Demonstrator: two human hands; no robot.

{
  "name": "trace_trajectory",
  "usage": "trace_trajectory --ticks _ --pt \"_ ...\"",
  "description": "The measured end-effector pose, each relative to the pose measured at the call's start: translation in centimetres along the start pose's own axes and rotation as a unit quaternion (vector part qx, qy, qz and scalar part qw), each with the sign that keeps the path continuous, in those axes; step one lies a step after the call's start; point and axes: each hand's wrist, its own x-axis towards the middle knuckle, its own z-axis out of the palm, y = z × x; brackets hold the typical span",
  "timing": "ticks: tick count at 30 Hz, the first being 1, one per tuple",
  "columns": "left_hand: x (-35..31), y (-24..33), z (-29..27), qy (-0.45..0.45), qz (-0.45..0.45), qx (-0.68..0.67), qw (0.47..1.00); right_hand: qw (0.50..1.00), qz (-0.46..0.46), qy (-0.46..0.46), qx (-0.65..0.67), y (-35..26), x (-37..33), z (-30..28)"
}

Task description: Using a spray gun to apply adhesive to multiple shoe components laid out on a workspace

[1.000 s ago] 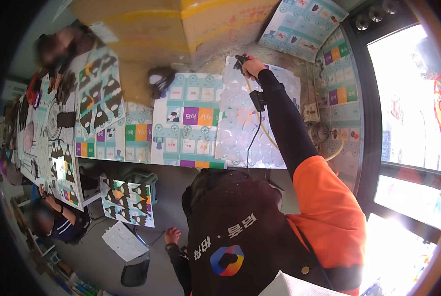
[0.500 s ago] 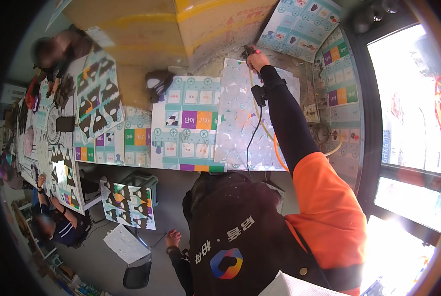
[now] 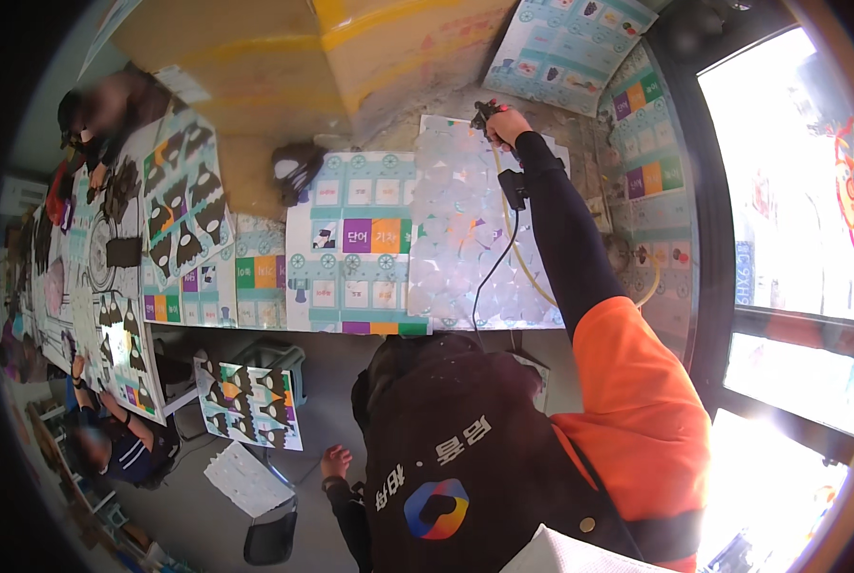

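Observation:
My right hand [image 3: 509,128] is closed round a small black spray gun [image 3: 485,115] with red parts, its arm stretched over the table. From it a thin yellowish hose [image 3: 532,284] and a black cord [image 3: 485,279] run back toward me. Beneath it lies a pale, glossy sheet [image 3: 455,210] with round patches, at whose far edge the tool is held. My left hand [image 3: 335,462] hangs low beside my body, holding nothing, its fingers loosely bent and apart. Just left of the glossy sheet is a printed sheet [image 3: 326,258] with teal wheels and coloured blocks.
Large cardboard [image 3: 255,72] stands along the back. A dark cloth-like item [image 3: 298,174] lies before it. Printed sheets with black shapes [image 3: 186,196] are further left, where two people work. A chair [image 3: 269,538] and a board with black shapes [image 3: 247,403] are below the table. A bright window is at right.
My right hand with the spray gun has shifted a little to the right across the glossy sheet's far edge. My left hand stays where it was.

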Motion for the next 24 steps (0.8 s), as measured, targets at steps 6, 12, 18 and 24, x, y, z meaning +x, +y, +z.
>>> trace_trajectory --ticks 6,12,18,24 --pt "1.1 0.2 -0.4 -0.011 0.030 -0.019 0.999 0.996 -0.040 -0.020 -0.080 -0.6 -1.2 0.7" --pt "1.4 1.3 0.4 0.004 0.039 0.034 0.999 0.996 -0.006 0.038 -0.076 -0.4 -1.2 0.7" --pt "1.2 -0.6 0.3 -0.012 0.026 -0.010 1.000 0.997 0.006 -0.045 -0.057 -1.7 -2.7 1.8" --pt "1.2 -2.2 0.5 -0.013 -0.015 -0.048 0.999 0.992 0.000 -0.085 -0.094 -0.4 -3.4 1.2"
